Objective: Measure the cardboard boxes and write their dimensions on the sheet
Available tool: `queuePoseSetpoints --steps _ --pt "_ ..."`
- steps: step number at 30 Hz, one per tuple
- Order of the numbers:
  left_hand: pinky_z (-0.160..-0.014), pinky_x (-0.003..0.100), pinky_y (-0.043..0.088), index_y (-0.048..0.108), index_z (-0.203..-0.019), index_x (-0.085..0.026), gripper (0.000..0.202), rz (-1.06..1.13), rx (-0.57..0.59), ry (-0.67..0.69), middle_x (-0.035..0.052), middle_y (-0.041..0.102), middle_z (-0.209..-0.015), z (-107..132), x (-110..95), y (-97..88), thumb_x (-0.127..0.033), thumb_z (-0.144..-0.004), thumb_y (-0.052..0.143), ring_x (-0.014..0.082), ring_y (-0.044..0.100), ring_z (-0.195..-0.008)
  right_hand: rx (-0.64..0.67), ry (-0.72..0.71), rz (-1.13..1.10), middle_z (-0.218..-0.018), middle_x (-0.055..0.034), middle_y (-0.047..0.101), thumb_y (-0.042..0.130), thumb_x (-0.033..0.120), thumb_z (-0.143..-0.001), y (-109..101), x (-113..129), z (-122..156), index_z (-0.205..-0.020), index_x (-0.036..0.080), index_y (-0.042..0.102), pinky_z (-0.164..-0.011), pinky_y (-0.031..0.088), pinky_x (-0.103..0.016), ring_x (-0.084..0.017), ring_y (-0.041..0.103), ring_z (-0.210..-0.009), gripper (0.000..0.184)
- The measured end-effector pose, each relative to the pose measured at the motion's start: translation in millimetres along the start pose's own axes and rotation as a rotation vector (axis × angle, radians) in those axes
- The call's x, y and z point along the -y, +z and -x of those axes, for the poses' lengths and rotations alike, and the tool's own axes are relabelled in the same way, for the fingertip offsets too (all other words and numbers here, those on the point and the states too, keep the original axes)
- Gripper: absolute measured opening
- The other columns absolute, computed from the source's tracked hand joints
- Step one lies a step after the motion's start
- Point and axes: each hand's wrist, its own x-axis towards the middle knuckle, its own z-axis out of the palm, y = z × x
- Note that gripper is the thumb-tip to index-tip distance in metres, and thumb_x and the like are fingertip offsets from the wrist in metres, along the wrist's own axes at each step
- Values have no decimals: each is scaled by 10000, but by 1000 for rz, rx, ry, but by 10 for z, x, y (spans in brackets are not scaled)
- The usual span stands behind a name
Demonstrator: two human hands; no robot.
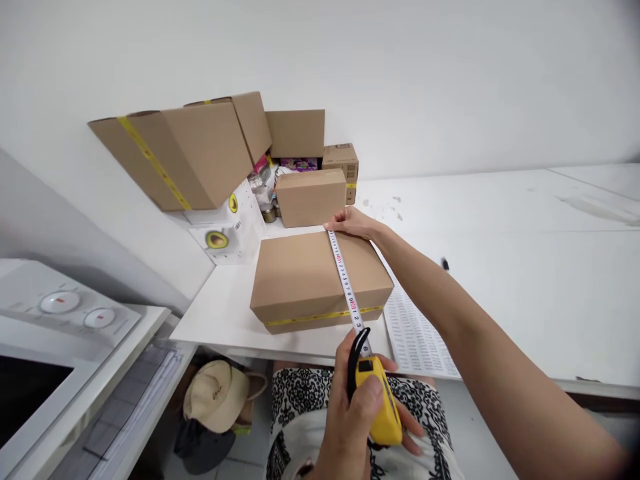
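Observation:
A closed brown cardboard box (pixel 300 273) with yellow tape along its near side lies on the white table. Across its top, from far edge to near edge, stretches the pulled-out white blade of a yellow tape measure (pixel 383 417). My left hand (pixel 353 407) is wrapped round the tape measure's case, just off the table's front edge and above my lap. Reaching over from the right, my right hand (pixel 350 222) pinches the blade's end at the box's far edge. A black wrist strap hangs from the case.
Behind stand a smaller brown box (pixel 313 199), an open box (pixel 296 133) and large boxes (pixel 200 157) stacked on a white avocado-print carton (pixel 227 233). A printed sheet (pixel 417 330) and a black marker (pixel 445 264) lie right. A microwave (pixel 65 313) stands left; a beige cap (pixel 217 395) hangs below.

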Motion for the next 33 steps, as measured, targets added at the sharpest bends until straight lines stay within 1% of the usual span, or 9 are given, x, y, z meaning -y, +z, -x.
queuePoseSetpoints --steps 2,3,7,10,16,20,25,29,33 --pt "-508 272 576 370 -1413 -338 701 9 17 -21 73 566 -1194 -29 36 15 -556 -831 694 157 703 -645 24 11 18 -652 -12 640 823 501 -667 -5 37 21 -656 176 641 -511 437 -244 -129 556 -579 373" --pt "-507 274 577 368 -1409 -337 712 14 29 -30 71 573 -1182 -48 59 24 -551 -820 706 160 705 -637 29 21 19 -672 -20 654 825 488 -668 -5 58 30 -668 176 652 -524 451 -249 -137 569 -596 357" --pt "-529 301 589 303 -1443 -315 837 41 18 -52 47 619 -1036 -110 157 65 -538 -772 752 191 713 -633 30 53 24 -674 -34 656 833 420 -680 12 159 88 -653 182 649 -547 463 -268 -154 574 -617 302" --pt "-547 312 590 271 -1460 -308 892 36 -16 -58 37 630 -992 -117 181 81 -540 -756 767 206 722 -638 13 1 -10 -635 -18 621 840 342 -688 29 256 176 -632 194 605 -559 440 -266 -155 556 -635 284" --pt "-536 279 561 328 -1426 -317 808 -13 -39 -29 12 626 -958 -76 144 61 -516 -774 762 184 718 -601 -10 -45 -38 -639 -11 593 816 319 -733 47 403 349 -660 207 567 -596 421 -273 -162 535 -675 283" --pt "-536 279 549 328 -1440 -314 823 -48 -75 -12 8 616 -944 -50 142 51 -529 -773 760 181 714 -591 -22 -39 -32 -633 -10 580 822 307 -735 51 416 361 -649 203 557 -591 403 -279 -158 525 -656 297" --pt "-540 307 554 278 -1467 -314 876 -53 -67 -40 12 619 -942 -49 110 55 -523 -771 766 187 704 -563 -18 -64 -51 -634 -8 577 827 313 -734 51 404 350 -659 207 553 -596 400 -281 -163 529 -668 303" --pt "-552 336 569 245 -1481 -317 881 -57 -53 -47 34 640 -976 -44 82 54 -527 -787 745 222 727 -611 -20 -47 -25 -632 -10 574 812 306 -747 44 360 301 -638 207 541 -598 398 -285 -158 520 -654 308" --pt "-569 350 583 235 -1499 -323 892 -64 -50 -42 52 648 -999 -52 137 12 -548 -793 731 244 742 -651 -17 -38 -23 -595 0 544 810 277 -750 42 319 249 -606 207 521 -585 382 -281 -142 492 -618 330"
